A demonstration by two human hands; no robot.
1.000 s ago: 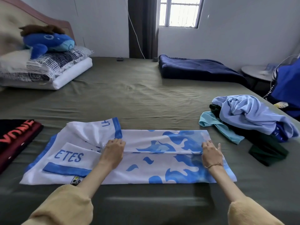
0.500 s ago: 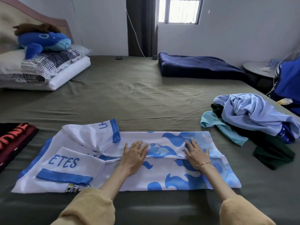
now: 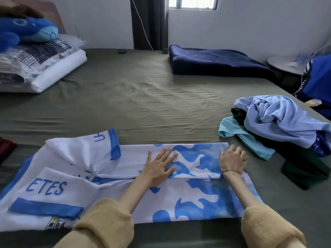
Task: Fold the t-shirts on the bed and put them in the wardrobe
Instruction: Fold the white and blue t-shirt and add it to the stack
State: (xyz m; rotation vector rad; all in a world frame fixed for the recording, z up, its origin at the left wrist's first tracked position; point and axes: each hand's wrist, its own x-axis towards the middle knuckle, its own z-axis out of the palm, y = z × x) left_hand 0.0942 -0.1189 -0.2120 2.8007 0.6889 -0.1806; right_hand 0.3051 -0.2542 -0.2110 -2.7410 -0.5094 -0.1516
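While both hands (image 3: 159, 167) (image 3: 232, 161) press flat, fingers spread, on the white-blue t-shirt (image 3: 193, 197), crumpled clothes (image 3: 279, 120) lie just right.

Bed sheet (image 3: 143, 97): olive cloth, matt, finely creased. T-shirt (image 3: 188, 199): thin white cloth with blue print, smooth, faint sheen; cuff bands look ribbed. Sleeves (image 3: 107, 224): tan, fuzzy, fleece-like. Blanket (image 3: 215, 61): navy, soft, plush nap, matt. Clothes pile (image 3: 279, 119): lilac cloth, light, crumpled; teal and dark green pieces matt. Pillow (image 3: 35, 56): woven check cloth over a plain white one. Soft toy (image 3: 26, 31): blue plush. Bracelet (image 3: 231, 170): thin, shiny, metal-like. Wall (image 3: 259, 24): matt paint.
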